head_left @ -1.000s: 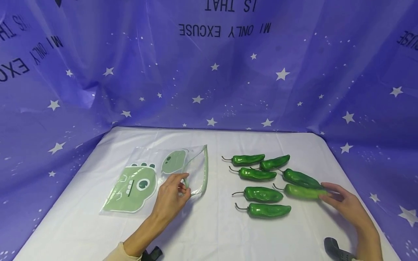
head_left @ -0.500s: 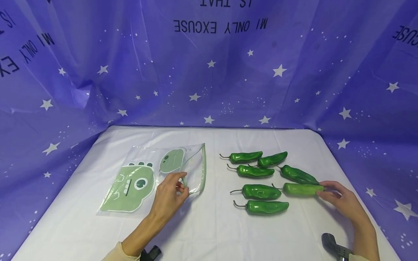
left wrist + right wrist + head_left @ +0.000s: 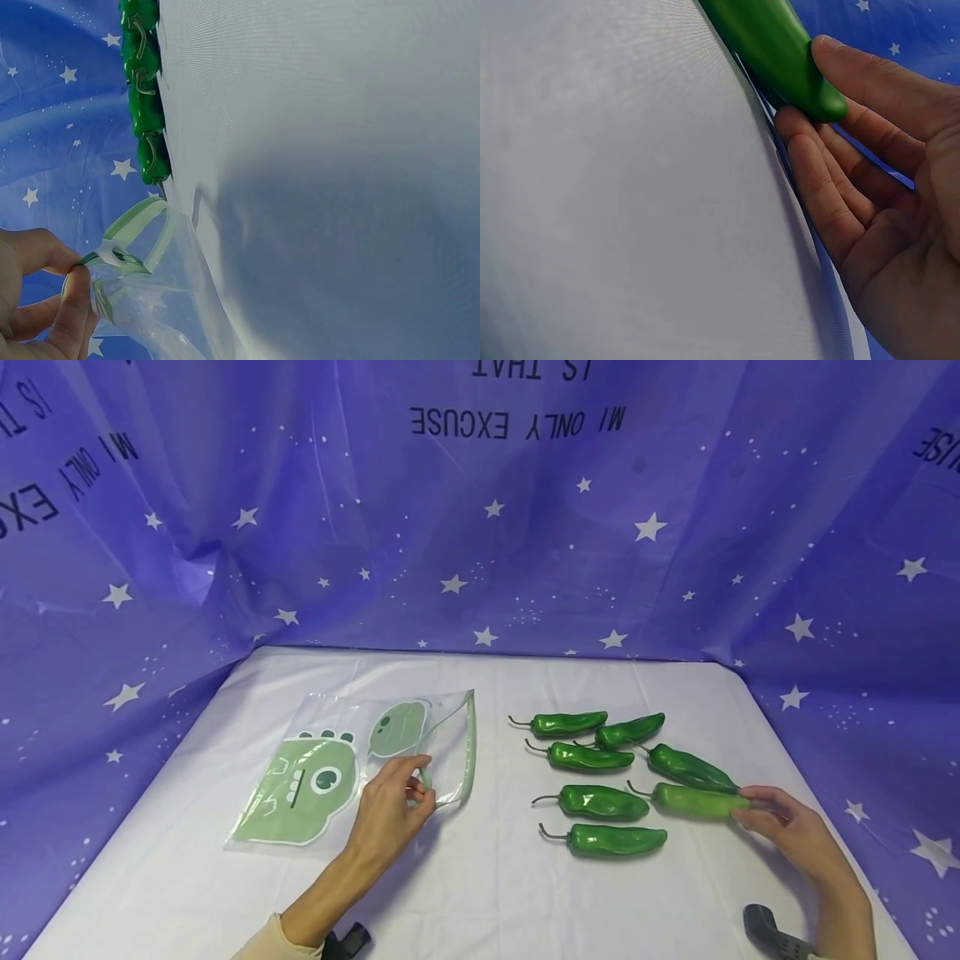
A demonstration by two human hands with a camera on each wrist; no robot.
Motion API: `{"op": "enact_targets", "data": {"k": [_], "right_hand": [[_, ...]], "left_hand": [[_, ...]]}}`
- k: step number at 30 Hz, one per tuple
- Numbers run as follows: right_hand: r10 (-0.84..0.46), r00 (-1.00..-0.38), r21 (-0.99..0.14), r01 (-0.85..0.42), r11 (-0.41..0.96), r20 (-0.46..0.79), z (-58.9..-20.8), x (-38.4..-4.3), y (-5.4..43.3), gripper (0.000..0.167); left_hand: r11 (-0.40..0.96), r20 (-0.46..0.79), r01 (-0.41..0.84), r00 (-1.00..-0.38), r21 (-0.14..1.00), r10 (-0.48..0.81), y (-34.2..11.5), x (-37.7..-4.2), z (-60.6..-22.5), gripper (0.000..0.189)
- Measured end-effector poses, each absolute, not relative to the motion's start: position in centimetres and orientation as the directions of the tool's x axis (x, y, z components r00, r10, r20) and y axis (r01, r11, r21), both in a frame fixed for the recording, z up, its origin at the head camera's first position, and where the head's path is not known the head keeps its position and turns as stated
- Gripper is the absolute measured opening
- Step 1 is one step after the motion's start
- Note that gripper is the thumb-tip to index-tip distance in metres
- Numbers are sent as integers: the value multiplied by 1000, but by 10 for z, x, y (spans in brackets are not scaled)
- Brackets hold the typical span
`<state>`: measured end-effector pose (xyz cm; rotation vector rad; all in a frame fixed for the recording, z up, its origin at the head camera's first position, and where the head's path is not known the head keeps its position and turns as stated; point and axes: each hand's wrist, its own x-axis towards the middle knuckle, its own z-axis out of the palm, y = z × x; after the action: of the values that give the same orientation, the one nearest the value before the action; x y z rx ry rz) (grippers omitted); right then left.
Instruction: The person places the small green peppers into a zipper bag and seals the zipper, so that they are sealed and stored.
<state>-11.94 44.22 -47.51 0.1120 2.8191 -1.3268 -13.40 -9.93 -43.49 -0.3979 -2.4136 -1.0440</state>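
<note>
A clear zip bag (image 3: 311, 793) with green cartoon dinosaur prints lies on the left of the table, its green-trimmed mouth facing right. My left hand (image 3: 386, 810) pinches the near edge of that mouth between thumb and fingers, holding it parted; the left wrist view shows the lifted green zip strip (image 3: 135, 221). On the right, my right hand (image 3: 798, 835) grips a lighter green pepper (image 3: 693, 800) by its tip, stem pointing left. In the right wrist view the thumb lies on one side of the pepper (image 3: 769, 52) and fingertips (image 3: 791, 120) on its underside.
Several darker green peppers lie beside the held one, including a neighbouring pepper (image 3: 686, 766) just behind it and a front pepper (image 3: 618, 840). A white cloth (image 3: 495, 902) covers the table. A purple star-print curtain (image 3: 525, 568) encloses the back and sides.
The head view sways slightly. Both hands keep their places, the left on the bag's mouth and the right on the lighter pepper's tip.
</note>
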Motion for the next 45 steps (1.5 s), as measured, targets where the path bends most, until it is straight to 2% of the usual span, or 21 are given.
{"op": "enact_targets", "data": {"k": [7, 14, 24, 32, 38, 43, 45], "right_hand": [[80, -992, -763, 125, 634, -96, -475, -119, 444, 49], [63, -992, -764, 125, 633, -110, -473, -116, 443, 40], [26, -1000, -896, 17, 444, -7, -470, -114, 446, 24], [43, -999, -898, -5, 439, 27, -462, -112, 446, 26], [77, -996, -944, -17, 330, 45, -450, -116, 441, 25], [110, -993, -913, 10, 409, 38, -437, -123, 431, 29], [120, -992, -917, 16, 399, 35, -433, -128, 425, 30]], "left_hand": [[663, 528, 435, -846, 610, 69, -100, -134, -433, 44], [659, 536, 443, -841, 608, 72, -100, -133, -434, 44], [655, 541, 452, -837, 606, 77, -102, -134, -432, 44], [663, 532, 444, -843, 603, 81, -102, -133, -433, 43], [661, 531, 446, -843, 604, 83, -102, -134, -432, 43], [661, 536, 449, -840, 601, 83, -102, -134, -432, 42], [663, 538, 449, -839, 599, 82, -103, -134, -432, 42]]}}
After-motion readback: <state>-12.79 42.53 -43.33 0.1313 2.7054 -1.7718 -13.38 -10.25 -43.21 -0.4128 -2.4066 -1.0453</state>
